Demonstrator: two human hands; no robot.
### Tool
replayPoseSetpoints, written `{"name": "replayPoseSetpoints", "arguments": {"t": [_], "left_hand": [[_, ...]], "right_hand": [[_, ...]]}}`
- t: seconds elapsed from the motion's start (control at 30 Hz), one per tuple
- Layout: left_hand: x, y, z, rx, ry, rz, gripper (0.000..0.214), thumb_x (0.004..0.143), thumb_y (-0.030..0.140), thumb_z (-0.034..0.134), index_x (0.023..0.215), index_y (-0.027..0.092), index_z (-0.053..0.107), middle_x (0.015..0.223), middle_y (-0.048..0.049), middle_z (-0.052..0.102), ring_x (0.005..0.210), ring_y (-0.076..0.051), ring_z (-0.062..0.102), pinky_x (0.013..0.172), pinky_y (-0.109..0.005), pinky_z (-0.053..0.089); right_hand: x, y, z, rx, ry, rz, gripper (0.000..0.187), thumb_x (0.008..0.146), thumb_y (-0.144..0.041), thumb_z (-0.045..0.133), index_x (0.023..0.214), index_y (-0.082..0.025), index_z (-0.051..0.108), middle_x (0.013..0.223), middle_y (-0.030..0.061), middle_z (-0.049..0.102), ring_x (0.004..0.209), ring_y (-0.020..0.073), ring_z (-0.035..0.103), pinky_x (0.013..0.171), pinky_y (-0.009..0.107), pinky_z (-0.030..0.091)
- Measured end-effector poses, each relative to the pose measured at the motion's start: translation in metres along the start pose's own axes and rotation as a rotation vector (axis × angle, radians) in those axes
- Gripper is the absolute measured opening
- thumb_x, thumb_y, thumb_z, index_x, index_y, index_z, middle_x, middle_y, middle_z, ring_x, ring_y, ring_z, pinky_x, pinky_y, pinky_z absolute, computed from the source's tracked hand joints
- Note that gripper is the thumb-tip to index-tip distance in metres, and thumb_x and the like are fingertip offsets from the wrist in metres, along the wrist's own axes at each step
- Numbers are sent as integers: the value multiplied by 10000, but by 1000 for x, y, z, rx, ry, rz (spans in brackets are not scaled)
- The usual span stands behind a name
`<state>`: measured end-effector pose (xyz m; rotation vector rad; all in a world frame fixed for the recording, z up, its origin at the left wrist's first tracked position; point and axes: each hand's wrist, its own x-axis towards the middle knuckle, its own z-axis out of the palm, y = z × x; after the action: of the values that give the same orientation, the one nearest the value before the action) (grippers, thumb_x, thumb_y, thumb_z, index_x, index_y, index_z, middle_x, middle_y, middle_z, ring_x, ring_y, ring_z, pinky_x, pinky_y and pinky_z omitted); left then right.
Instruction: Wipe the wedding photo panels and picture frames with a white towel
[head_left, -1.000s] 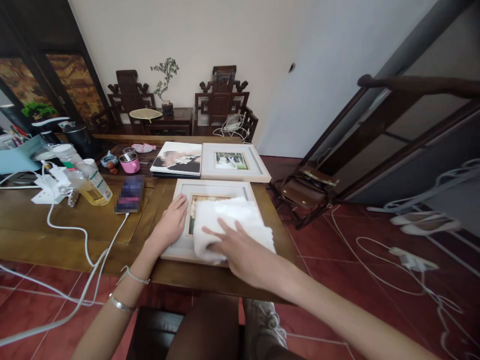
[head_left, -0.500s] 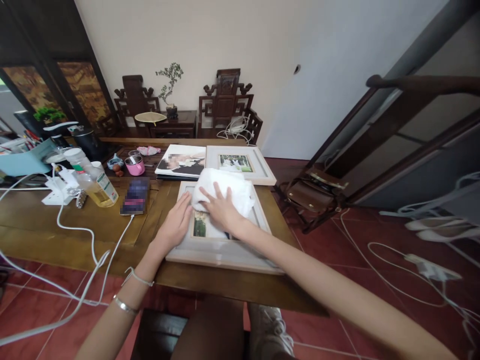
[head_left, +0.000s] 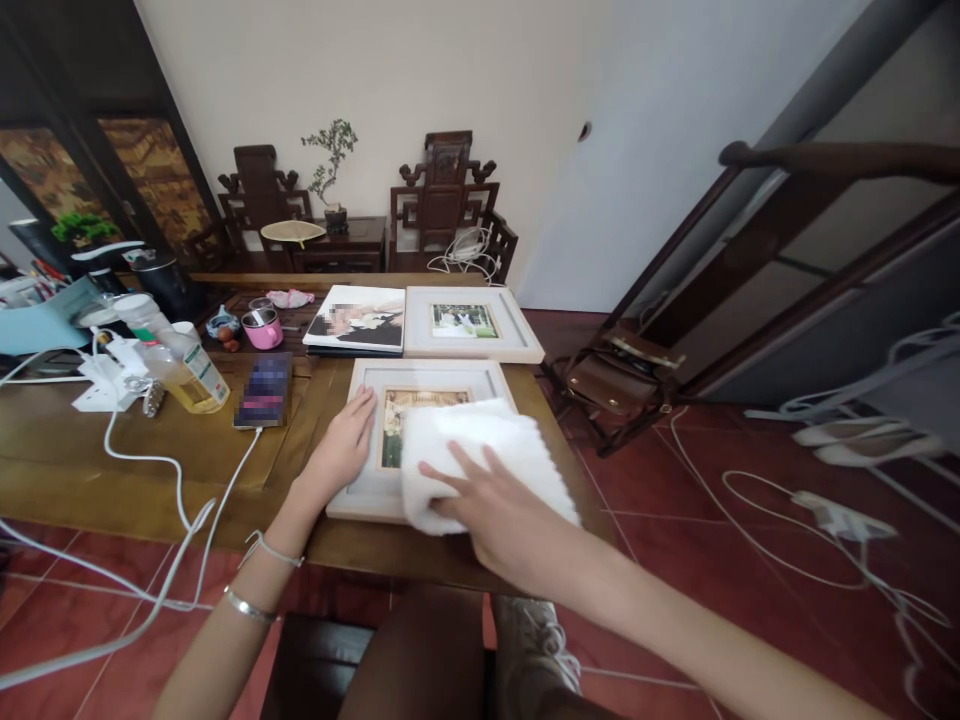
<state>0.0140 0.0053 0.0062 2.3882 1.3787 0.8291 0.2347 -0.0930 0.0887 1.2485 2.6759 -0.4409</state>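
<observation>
A light-wood picture frame [head_left: 367, 375] with a wide pale mat lies flat on the wooden table. Its small photo [head_left: 391, 440] shows a building and greenery, with the right part covered. My left hand [head_left: 346, 440] rests on the frame's left side, fingers stretched out and close together. Over the lower right of the frame, a folded white cloth [head_left: 517, 445] with a scalloped edge hangs past the front rim. My right hand [head_left: 495, 500] holds the cloth from above, fingers spread across it, pressing it down. The frame's lower right corner is hidden.
Behind lie a second framed photo [head_left: 517, 325] and a white-covered photo book [head_left: 345, 300]. To the left are a phone [head_left: 262, 390] on its charging cable, a bottle of yellow liquid [head_left: 199, 380], a power strip [head_left: 105, 385] and a pink cup [head_left: 262, 328]. A brown bag [head_left: 615, 380] sits at right.
My right hand has drawn the white cloth toward me and to the right, from the frame's top to its lower right. More of the photo shows. My left hand stays at the left edge.
</observation>
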Motion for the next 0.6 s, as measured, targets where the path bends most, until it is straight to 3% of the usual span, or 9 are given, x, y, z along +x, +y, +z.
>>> {"name": "replayPoseSetpoints", "arguments": {"t": [0.1,0.2,0.47,0.6], "left_hand": [[-1,-4,4,41,-32,-6,445,920,151,340,1338,83,476,1449,-161,435,1399,-238,317,1146,-454,295],[-2,-4,7,66,-48,-52,490,859,50,346,1325,99,490,1456,-144,432,1408,-232,299,1150,-469,284],[-1,-7,10,93,4,-55,555,799,-31,318,1305,88,511,1425,-153,468,1392,-222,333,1137,-463,316],[0,-11,9,81,-5,3,555,779,-33,344,1290,84,526,1400,-157,496,1385,-229,345,1142,-463,308]], "right_hand": [[-29,15,-6,-34,-19,173,595,625,62,438,1117,-154,696,1464,75,414,1394,421,178,1087,677,204],[-40,19,-10,-73,-37,222,578,616,63,440,1083,-147,710,1452,84,428,1389,430,192,1077,687,207],[18,-19,13,-28,69,-65,566,712,-25,467,1238,-172,618,1524,94,319,1408,426,124,1078,702,160],[21,-20,20,5,121,-114,568,711,-17,456,1231,-174,620,1537,83,292,1420,400,88,1095,685,130]]}}
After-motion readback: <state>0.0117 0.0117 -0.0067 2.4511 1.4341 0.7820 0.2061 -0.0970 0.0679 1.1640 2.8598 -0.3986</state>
